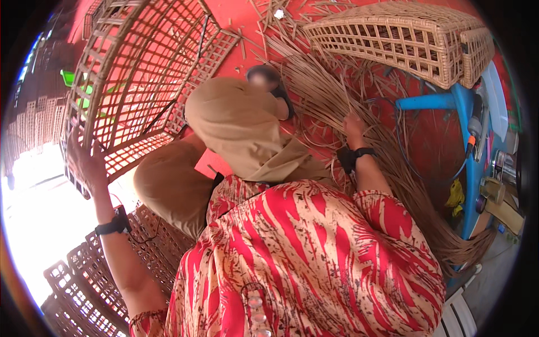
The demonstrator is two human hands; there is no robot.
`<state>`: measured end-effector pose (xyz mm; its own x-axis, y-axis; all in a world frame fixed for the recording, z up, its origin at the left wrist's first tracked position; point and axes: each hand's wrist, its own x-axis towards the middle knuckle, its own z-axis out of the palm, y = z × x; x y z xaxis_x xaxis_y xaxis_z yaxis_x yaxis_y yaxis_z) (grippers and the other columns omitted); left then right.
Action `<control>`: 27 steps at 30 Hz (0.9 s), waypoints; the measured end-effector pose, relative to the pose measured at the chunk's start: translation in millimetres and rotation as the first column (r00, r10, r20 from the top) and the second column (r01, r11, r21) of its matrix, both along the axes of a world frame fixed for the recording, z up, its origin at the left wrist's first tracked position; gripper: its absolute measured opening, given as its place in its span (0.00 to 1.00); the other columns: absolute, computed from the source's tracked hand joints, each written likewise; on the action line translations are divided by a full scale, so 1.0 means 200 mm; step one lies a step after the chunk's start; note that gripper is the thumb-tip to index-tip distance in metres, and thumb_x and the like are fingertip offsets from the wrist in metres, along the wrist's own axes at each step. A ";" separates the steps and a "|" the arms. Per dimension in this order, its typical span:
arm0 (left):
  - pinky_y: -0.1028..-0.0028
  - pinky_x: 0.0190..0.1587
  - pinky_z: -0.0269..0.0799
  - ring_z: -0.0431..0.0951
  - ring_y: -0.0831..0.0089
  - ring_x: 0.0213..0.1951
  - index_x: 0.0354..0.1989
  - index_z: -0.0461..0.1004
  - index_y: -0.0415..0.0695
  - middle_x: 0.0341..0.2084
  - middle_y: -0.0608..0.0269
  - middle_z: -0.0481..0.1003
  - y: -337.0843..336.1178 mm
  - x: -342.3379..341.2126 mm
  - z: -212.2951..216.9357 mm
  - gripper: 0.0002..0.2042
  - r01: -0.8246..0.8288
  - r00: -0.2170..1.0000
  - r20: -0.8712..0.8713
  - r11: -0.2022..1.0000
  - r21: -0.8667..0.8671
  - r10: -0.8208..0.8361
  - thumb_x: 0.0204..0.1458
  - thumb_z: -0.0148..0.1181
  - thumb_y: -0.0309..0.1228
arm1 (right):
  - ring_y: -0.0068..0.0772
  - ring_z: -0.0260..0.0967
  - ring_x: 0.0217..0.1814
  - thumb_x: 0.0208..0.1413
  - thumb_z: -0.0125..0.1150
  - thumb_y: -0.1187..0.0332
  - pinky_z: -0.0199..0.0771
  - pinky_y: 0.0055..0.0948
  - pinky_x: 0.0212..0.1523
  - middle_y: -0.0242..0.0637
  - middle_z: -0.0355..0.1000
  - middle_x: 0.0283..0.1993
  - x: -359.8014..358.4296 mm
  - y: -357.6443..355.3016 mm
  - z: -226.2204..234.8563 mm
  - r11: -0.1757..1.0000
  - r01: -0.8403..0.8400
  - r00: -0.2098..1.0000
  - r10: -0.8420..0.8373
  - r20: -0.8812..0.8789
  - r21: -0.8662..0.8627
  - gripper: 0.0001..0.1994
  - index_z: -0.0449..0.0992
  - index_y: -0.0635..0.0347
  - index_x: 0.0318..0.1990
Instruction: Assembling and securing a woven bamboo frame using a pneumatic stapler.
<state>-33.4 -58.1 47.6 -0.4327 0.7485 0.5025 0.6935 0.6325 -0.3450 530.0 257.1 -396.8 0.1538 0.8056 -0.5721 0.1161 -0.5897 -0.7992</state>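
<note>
On the left, a large open-lattice rattan basket [181, 76] leans up on its side. My left hand [88, 163] is closed round its near edge; the lattice partly hides the fingertips. To the right of my knees, a long bundle of flat brown rattan strips [314, 84] spreads over the red floor. My right hand [353, 128] lies among these strips with its fingers curled on them. How many strips it grips is hidden. Both my wrists carry dark bands.
A finished-looking woven basket [387, 42] lies at the far right. Beside it, a blue stool [461, 112] bears a tool with a cable. Cans and a yellow bag [456, 194] sit near it. More brown lattice panels [92, 281] stand at the lower left. Loose strip scraps litter the red floor.
</note>
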 end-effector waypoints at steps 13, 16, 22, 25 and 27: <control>0.57 0.58 0.66 0.66 0.53 0.59 0.63 0.62 0.42 0.58 0.47 0.64 -0.26 -0.01 0.19 0.26 -0.108 0.989 0.099 0.994 0.020 0.106 0.54 0.55 0.26 | 0.53 0.75 0.38 0.61 0.51 0.62 0.74 0.45 0.38 0.52 0.77 0.37 -0.15 0.05 0.23 0.934 -0.352 0.676 0.298 0.674 -0.060 0.16 0.77 0.66 0.45; 0.57 0.58 0.66 0.66 0.54 0.59 0.63 0.62 0.42 0.57 0.48 0.64 -0.28 -0.03 0.18 0.25 -0.161 0.978 0.143 0.985 0.065 0.151 0.55 0.55 0.26 | 0.54 0.74 0.46 0.61 0.50 0.64 0.73 0.49 0.43 0.53 0.76 0.45 -0.09 0.09 0.11 0.963 -0.271 0.762 0.207 0.613 0.011 0.16 0.75 0.64 0.51; 0.58 0.58 0.67 0.67 0.56 0.59 0.62 0.63 0.42 0.57 0.49 0.65 -0.35 -0.09 0.19 0.24 -0.168 0.978 0.140 0.982 0.083 0.155 0.56 0.56 0.29 | 0.53 0.71 0.53 0.57 0.55 0.63 0.70 0.48 0.52 0.49 0.73 0.54 -0.18 0.25 0.25 0.885 -0.417 0.766 0.220 0.605 0.206 0.20 0.72 0.61 0.55; 0.58 0.58 0.67 0.67 0.55 0.59 0.62 0.64 0.42 0.56 0.49 0.66 -0.39 -0.11 0.20 0.23 -0.121 0.987 0.115 0.990 0.079 0.111 0.56 0.56 0.30 | 0.52 0.60 0.66 0.52 0.63 0.60 0.62 0.46 0.62 0.52 0.66 0.62 -0.31 0.35 0.34 0.765 -0.629 0.601 0.366 0.711 0.138 0.31 0.64 0.62 0.62; 0.57 0.57 0.67 0.67 0.54 0.58 0.61 0.64 0.42 0.56 0.49 0.66 -0.39 -0.11 0.20 0.23 -0.106 0.990 0.097 0.991 0.076 0.099 0.57 0.56 0.31 | 0.53 0.58 0.67 0.50 0.64 0.58 0.60 0.46 0.63 0.53 0.64 0.63 -0.41 0.39 0.38 0.740 -0.660 0.540 0.351 0.765 0.126 0.35 0.61 0.62 0.64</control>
<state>-55.0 -136.9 86.6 -0.5529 0.6562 0.5136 0.6502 0.7252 -0.2265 447.0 335.0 -321.2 -0.1503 0.9783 -0.1423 0.8693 0.0622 -0.4904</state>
